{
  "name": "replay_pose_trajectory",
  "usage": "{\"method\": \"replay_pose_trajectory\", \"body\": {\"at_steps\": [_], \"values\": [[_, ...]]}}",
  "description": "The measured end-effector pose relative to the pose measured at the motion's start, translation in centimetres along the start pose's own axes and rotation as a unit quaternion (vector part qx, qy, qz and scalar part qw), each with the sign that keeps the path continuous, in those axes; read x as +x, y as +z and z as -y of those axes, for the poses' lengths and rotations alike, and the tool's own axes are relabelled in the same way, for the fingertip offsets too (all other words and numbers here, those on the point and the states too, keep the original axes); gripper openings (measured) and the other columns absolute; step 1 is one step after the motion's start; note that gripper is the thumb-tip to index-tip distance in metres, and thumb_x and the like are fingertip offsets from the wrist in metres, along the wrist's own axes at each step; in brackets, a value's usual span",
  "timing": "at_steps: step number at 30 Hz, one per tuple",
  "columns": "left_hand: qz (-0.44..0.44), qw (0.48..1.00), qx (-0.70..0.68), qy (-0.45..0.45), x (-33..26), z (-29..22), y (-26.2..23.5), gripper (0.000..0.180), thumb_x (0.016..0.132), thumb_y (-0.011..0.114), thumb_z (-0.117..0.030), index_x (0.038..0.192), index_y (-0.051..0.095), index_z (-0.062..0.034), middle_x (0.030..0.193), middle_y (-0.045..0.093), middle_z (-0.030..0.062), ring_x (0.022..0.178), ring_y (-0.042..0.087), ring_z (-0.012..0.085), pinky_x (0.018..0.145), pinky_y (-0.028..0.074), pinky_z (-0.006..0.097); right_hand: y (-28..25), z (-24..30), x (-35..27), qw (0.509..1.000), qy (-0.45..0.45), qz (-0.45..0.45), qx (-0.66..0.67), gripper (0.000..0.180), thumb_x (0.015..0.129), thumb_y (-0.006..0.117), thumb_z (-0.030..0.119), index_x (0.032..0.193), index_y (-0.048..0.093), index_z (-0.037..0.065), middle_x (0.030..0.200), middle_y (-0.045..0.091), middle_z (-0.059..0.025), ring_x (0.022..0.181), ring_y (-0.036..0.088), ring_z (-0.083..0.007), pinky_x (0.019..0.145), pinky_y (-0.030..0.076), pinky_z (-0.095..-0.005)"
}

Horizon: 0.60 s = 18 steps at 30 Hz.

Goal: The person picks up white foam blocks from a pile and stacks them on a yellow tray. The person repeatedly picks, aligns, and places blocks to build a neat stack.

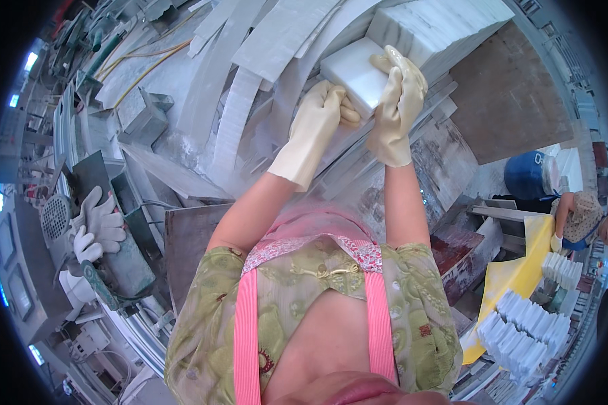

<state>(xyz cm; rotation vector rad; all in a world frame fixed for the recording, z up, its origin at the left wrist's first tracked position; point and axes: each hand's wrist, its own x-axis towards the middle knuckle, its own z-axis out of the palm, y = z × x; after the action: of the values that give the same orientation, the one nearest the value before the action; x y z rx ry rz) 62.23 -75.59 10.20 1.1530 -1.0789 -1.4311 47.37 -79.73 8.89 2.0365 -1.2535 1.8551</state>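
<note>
Ahead of me lies a short stack of white marble tiles (pixel 350 64) with a smooth, shiny top. My left hand (pixel 321 111), in a cream rubber glove, is closed with curled fingers at the stack's near left edge. On the right side, my right hand (pixel 400 98) wears a matching glove; its fingers and thumb press over the edge of the tiles. Just beyond stands a larger stack of grey-veined marble tiles (pixel 446 27), touching or nearly touching the short one. The undersides of my left fingers are hidden.
Long pale stone strips (pixel 277 40) lie across the bench to the left. A brown board (pixel 510 94) is at the right, near a blue barrel (pixel 525 175). Grey work gloves (pixel 100 226) rest on a machine at left. Another person (pixel 577 212) works at far right beside stacked white tiles (pixel 523 331).
</note>
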Motion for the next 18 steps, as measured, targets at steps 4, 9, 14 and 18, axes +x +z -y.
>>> {"method": "replay_pose_trajectory", "body": {"at_steps": [4,9,14,18], "values": [[0.049,0.999,0.006,0.007,-2.6,-0.6,-1.5,0.032,0.106,0.048,-0.025,0.108,0.062,0.0043,0.091,0.072,0.0132,0.076,0.069,0.0181,0.07,0.056,0.03,-0.2,-0.6,0.4,0.999,-0.041,-0.009,-0.024,0.031,0.103,0.049,0.013,0.118,0.068,-0.006,0.099,0.076,-0.018,0.095,0.07,-0.0337,0.092,0.05,-0.0413],[-0.083,0.983,0.157,0.041,-5.6,-0.1,-3.8,0.028,0.105,0.052,-0.024,0.112,0.063,0.0008,0.092,0.072,0.0111,0.076,0.069,0.0144,0.074,0.056,0.03,-4.3,3.1,-2.1,0.994,0.108,-0.033,0.003,0.034,0.1,0.061,0.033,0.088,0.071,0.002,0.082,0.071,-0.0181,0.078,0.072,-0.0318,0.068,0.054,-0.0372],[-0.06,0.976,0.208,0.025,-5.2,0.3,-3.3,0.031,0.104,0.049,-0.03,0.113,0.063,-0.0031,0.087,0.074,0.0105,0.074,0.071,0.016,0.073,0.054,0.031,-5.4,5.5,-5.0,0.952,0.076,0.256,-0.146,0.047,0.092,0.07,0.043,0.059,0.06,0.011,0.058,0.063,-0.0115,0.059,0.067,-0.031,0.054,0.051,-0.0407],[-0.035,0.984,0.177,-0.003,-5.2,-1.5,-2.7,0.038,0.104,0.046,-0.029,0.124,0.058,0.0003,0.084,0.074,0.0096,0.069,0.069,0.014,0.068,0.053,0.029,-2.8,5.3,-4.8,0.957,0.079,0.161,-0.23,0.044,0.09,0.072,0.036,0.056,0.058,0.012,0.055,0.061,-0.0111,0.056,0.065,-0.0343,0.054,0.05,-0.0445]]}}
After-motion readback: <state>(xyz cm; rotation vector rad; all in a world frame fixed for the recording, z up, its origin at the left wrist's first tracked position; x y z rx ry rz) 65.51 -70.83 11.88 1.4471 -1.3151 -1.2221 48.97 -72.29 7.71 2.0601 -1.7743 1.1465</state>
